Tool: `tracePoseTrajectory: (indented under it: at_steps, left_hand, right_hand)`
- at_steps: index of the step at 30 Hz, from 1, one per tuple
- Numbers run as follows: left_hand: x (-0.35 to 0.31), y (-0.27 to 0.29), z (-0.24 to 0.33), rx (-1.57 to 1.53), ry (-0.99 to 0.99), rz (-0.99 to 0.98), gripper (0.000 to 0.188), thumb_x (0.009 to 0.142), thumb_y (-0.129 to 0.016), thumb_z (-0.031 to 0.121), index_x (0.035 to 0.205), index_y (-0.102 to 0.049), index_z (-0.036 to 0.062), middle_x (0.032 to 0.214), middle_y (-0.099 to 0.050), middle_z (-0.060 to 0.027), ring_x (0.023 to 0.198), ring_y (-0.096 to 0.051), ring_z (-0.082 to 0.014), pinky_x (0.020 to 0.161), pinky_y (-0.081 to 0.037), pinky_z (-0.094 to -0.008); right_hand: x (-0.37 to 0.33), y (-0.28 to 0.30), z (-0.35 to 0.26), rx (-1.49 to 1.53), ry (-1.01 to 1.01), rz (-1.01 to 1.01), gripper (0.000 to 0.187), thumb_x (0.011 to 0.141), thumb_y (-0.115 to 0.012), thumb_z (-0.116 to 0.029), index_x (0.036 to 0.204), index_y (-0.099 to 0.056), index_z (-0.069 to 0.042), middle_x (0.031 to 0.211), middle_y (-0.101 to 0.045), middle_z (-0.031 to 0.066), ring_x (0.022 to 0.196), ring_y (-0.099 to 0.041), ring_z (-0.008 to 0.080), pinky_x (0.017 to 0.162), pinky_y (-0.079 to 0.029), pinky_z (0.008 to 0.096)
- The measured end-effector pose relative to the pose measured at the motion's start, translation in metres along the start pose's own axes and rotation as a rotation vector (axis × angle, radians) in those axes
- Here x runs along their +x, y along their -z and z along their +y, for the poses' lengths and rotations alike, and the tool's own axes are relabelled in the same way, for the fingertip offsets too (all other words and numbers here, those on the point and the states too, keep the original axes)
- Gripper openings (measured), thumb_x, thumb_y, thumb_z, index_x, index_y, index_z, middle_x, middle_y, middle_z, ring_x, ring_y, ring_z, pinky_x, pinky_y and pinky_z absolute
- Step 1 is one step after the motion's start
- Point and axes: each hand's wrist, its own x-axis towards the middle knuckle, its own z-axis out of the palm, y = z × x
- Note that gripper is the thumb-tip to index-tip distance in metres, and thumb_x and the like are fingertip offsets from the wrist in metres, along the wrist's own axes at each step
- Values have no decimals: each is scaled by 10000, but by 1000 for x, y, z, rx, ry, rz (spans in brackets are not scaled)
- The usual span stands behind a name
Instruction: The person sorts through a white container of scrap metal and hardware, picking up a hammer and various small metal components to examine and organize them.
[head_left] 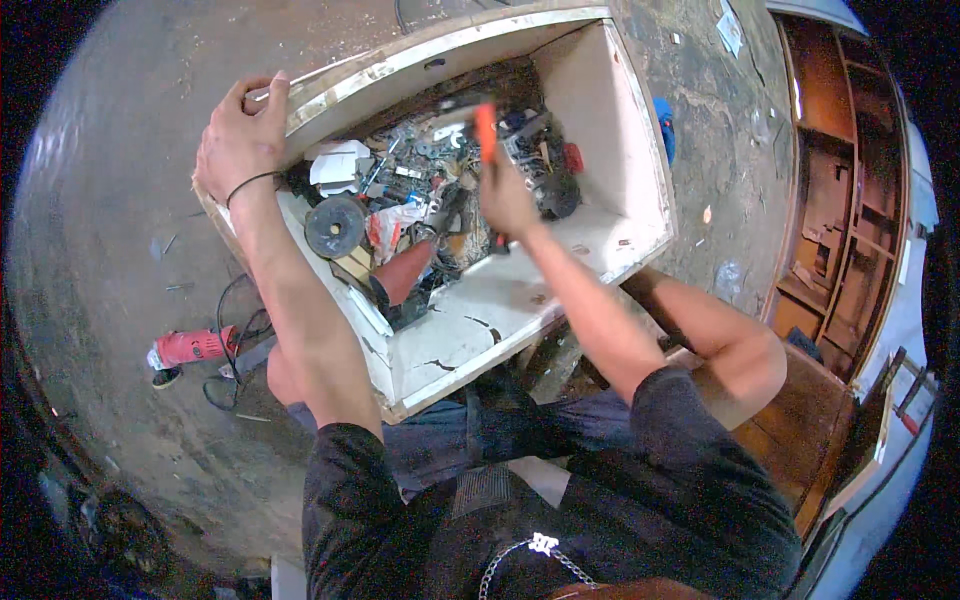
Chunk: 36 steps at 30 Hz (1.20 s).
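Note:
A white-painted wooden box (pixel 600 130), like a drawer, lies tilted across my lap. My left hand (pixel 243 135) is closed over its far left corner, thumb up along the rim. Above the box's inside, my right hand (pixel 508 203) is wrapped round the orange and black handle of a hammer (pixel 486 130). The hammer's head is smeared by motion. Beneath it, small metal hardware (pixel 425 150) and scraps cover the box's bottom. A dark round disc (pixel 336 227), a white block (pixel 339 166) and a reddish-brown tapered piece (pixel 405 273) lie among them on the left.
A red power tool (pixel 192 347) with a black cord rests on the floor at the left. Beyond the box's right side is a blue object (pixel 664 128). A brown wooden cabinet frame (pixel 825 80) lies at the far right. Paper scraps (pixel 730 30) litter the worn floor.

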Motion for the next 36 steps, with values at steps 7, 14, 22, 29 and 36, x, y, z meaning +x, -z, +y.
tracePoseTrajectory:
  at_steps: [7, 14, 22, 29, 36]
  left_hand:
    - [2, -4, -3, 11, -12, 21, 465, 804, -566, 652, 1119, -696, 336, 1074, -725, 24, 1072, -657, -260, 893, -501, -414]
    - [3, -4, -1, -18, -42, 22, 487, 795, -572, 655, 1136, -699, 330, 1081, -723, 10, 1082, -654, -280, 914, -497, -426]
    - [0, -3, -1, -44, -38, -1, 495, 785, -573, 673, 1123, -704, 336, 1047, -730, 33, 1051, -667, -277, 899, -505, -432]
    - [4, -6, -12, -33, -66, 26, 488, 786, -574, 685, 1110, -704, 343, 1047, -728, 33, 1052, -666, -275, 895, -507, -432]
    - [-2, -2, 2, -54, -46, -3, 484, 798, -574, 637, 1133, -701, 311, 1054, -730, 4, 1065, -660, -277, 900, -502, -417]
  right_hand:
    - [-44, 0, -27, -11, 113, -405, 468, 941, -565, -213, 1357, -505, -7, 1123, -636, 291, 1047, -648, 376, 897, -482, 404]
    - [9, 91, 14, -404, 90, 37, 426, 938, -550, -161, 1349, -513, -52, 1007, -660, 272, 961, -633, 453, 826, -498, 477]
    - [42, 80, 29, -804, 35, 27, 517, 952, -517, -207, 1448, -391, -129, 1059, -656, 272, 982, -630, 467, 825, -499, 563]
    - [25, 92, 25, -521, -15, -114, 533, 921, -534, -189, 1430, -398, -111, 1097, -617, 322, 965, -614, 508, 889, -487, 558]
    - [-28, 53, 26, -257, 190, -153, 461, 933, -595, -188, 1374, -516, -77, 988, -674, 254, 860, -661, 373, 801, -493, 451]
